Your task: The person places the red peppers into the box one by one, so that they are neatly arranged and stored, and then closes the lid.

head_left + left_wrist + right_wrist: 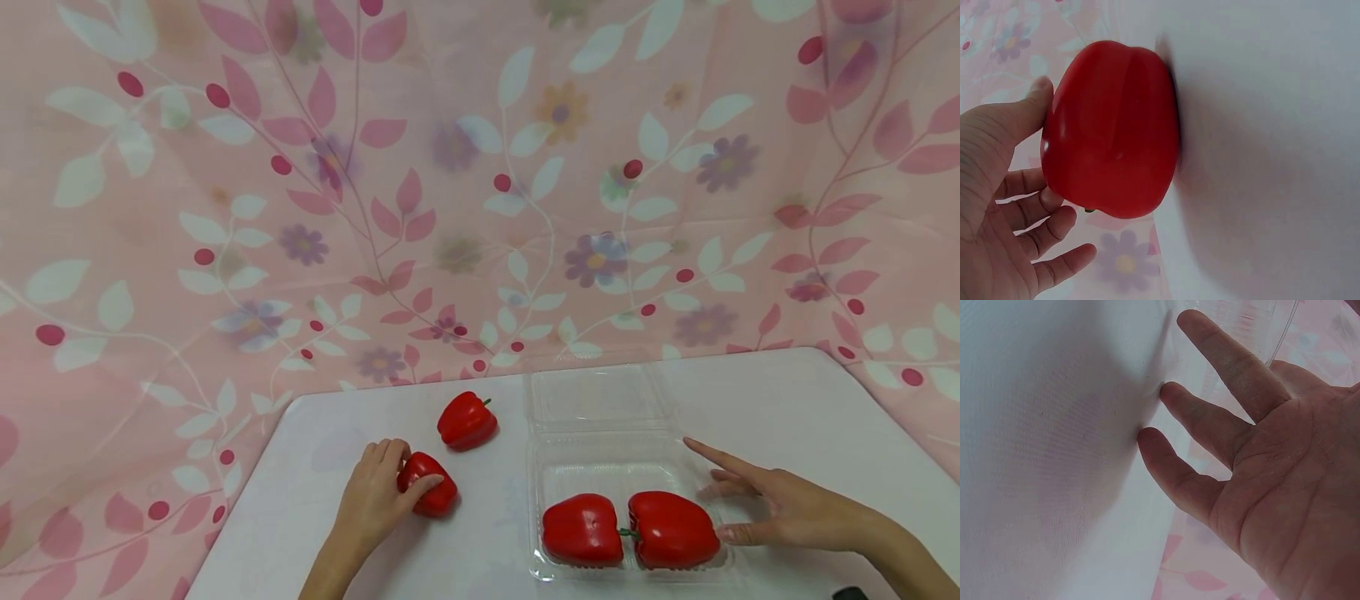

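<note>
My left hand (378, 492) holds a red bell pepper (429, 485) at the table's left side, thumb on one side and fingers on the other. In the left wrist view that pepper (1110, 131) is against the white surface, its stem end towards the fingers. Two more red bell peppers, a left one (582, 530) and a right one (672, 529), lie stem to stem in a clear plastic clamshell box (536, 500). My right hand (787, 504) is at the box's right side, its fingers extended; in the right wrist view several fingers (1210, 425) reach towards the tabletop.
Another red bell pepper (467, 422) lies behind the left hand, its green stem pointing right. The box's transparent lid (600, 396) is folded back towards the rear edge of the white table (757, 400). Beyond hangs a pink floral cloth (465, 208). A dark object (850, 593) shows at bottom right.
</note>
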A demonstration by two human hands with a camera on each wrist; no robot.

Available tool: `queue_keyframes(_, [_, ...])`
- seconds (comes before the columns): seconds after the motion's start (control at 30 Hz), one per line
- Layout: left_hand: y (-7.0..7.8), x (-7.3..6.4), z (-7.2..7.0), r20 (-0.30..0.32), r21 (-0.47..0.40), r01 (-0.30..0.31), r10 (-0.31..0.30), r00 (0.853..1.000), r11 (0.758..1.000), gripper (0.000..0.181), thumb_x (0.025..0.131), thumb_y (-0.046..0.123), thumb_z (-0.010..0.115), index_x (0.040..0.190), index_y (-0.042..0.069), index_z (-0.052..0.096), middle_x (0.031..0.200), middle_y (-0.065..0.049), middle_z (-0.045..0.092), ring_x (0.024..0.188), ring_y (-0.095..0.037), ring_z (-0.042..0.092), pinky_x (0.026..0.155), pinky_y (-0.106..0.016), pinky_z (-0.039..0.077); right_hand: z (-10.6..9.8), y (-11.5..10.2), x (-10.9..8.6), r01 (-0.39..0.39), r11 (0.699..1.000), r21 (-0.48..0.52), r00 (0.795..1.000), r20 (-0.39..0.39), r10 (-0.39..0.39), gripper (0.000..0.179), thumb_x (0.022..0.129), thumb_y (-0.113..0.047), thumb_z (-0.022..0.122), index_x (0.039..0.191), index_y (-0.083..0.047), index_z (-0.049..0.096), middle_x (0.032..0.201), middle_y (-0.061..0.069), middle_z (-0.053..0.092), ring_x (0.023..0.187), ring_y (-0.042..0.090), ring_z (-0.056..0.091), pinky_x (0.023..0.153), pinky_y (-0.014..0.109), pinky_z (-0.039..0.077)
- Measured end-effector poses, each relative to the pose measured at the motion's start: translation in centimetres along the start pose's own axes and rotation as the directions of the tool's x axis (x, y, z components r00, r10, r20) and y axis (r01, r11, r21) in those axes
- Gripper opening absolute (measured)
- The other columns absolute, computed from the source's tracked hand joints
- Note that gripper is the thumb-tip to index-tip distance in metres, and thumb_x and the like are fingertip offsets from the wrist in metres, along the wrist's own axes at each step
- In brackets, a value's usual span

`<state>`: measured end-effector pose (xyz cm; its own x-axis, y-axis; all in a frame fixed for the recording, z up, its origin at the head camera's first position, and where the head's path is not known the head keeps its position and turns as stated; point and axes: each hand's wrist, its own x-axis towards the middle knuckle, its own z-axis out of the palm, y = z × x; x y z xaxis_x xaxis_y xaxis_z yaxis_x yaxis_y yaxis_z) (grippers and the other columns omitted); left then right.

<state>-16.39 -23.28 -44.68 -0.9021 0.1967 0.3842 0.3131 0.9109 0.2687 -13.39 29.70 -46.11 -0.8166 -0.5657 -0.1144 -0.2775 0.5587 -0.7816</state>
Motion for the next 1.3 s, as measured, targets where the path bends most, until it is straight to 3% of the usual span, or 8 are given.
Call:
queue_keyframes(0.17, [-0.2, -0.2, -0.4, 0.04, -0.006, 0.01, -0.01, 0.999, 1.0, 0.058, 0.071, 0.054, 0.084, 0.104, 0.014, 0.059, 0.087, 0.007, 0.054, 0.084, -0.012, 0.046, 0.066, -0.027, 0.05, 0.0, 0.0, 0.0, 0.003, 1.0, 0.006, 1.0, 0.004, -0.003, 0.092, 0.088, -0.031, 0.073, 0.159, -0.023, 0.015, 0.128, 0.007, 0.063, 0.121, 0.051, 0.046, 0.073, 0.074, 0.045])
queue_keyframes(0.3, [-0.6, -0.4, -0.8, 0.111, -0.028, 0.029, -0.025, 0.993, 0.999, 0.075, 0.069, 0.066, 0.077, 0.12, 0.014, 0.061, 0.097, 0.006, 0.057, 0.092, -0.012, 0.047, 0.073, -0.03, 0.053, -0.1, 0.1, -0.1, 0.007, 1.0, -0.006, 1.0, 0.002, -0.007, 0.092, 0.088, -0.031, 0.073, 0.159, -0.024, 0.015, 0.128, 0.004, 0.063, 0.124, 0.026, 0.054, 0.074, 0.074, 0.044])
queue_keyframes(0.37, [-0.7, -0.4, -1.1, 0.146, -0.048, 0.032, -0.024, 0.989, 0.998, 0.08, 0.068, 0.067, 0.078, 0.127, 0.016, 0.06, 0.1, 0.007, 0.056, 0.095, -0.011, 0.046, 0.076, -0.031, 0.054, -0.1, 0.2, -0.1, 0.006, 1.0, -0.007, 1.0, 0.003, -0.006, 0.092, 0.088, -0.031, 0.073, 0.159, -0.024, 0.015, 0.128, 0.003, 0.064, 0.123, 0.02, 0.054, 0.074, 0.074, 0.045])
queue_keyframes(0.6, [-0.9, -0.7, -1.6, 0.25, -0.116, 0.013, 0.017, 0.968, 0.993, 0.083, 0.063, 0.045, 0.092, 0.134, 0.019, 0.058, 0.1, 0.015, 0.049, 0.095, -0.008, 0.041, 0.074, -0.025, 0.053, -0.2, 0.0, 0.0, -0.003, 1.0, 0.009, 1.0, 0.007, 0.003, 0.092, 0.088, -0.031, 0.072, 0.159, -0.023, 0.015, 0.127, 0.003, 0.064, 0.122, 0.052, 0.046, 0.073, 0.073, 0.046])
queue_keyframes(0.8, [-1.0, -0.8, -1.6, 0.232, -0.128, -0.018, 0.047, 0.972, 0.992, 0.074, 0.065, 0.038, 0.093, 0.128, 0.014, 0.062, 0.103, 0.013, 0.051, 0.097, -0.01, 0.041, 0.076, -0.026, 0.052, -0.1, -0.1, -0.1, 0.002, 1.0, 0.019, 1.0, 0.013, -0.002, 0.091, 0.088, -0.031, 0.072, 0.159, -0.023, 0.014, 0.127, 0.005, 0.064, 0.122, 0.054, 0.044, 0.073, 0.073, 0.045])
queue_keyframes(1.03, [-0.9, -0.8, -1.5, 0.226, -0.143, 0.014, 0.019, 0.974, 0.99, 0.07, 0.064, 0.04, 0.093, 0.122, 0.019, 0.062, 0.118, 0.009, 0.051, 0.109, -0.012, 0.043, 0.078, -0.028, 0.055, -0.1, -0.1, 0.1, -0.014, 1.0, 0.016, 1.0, 0.011, 0.013, 0.093, 0.087, -0.032, 0.072, 0.159, -0.023, 0.014, 0.127, 0.004, 0.064, 0.122, 0.056, 0.044, 0.072, 0.074, 0.045])
queue_keyframes(1.3, [-0.7, -0.8, -1.5, 0.313, -0.173, 0.103, -0.045, 0.949, 0.98, 0.074, 0.067, 0.043, 0.09, 0.127, 0.018, 0.055, 0.123, 0.008, 0.053, 0.107, -0.014, 0.054, 0.08, -0.032, 0.057, -0.1, 0.0, 0.0, 0.001, 1.0, 0.018, 1.0, 0.007, -0.002, 0.093, 0.087, -0.031, 0.073, 0.159, -0.023, 0.014, 0.128, 0.007, 0.063, 0.121, 0.055, 0.045, 0.071, 0.073, 0.046])
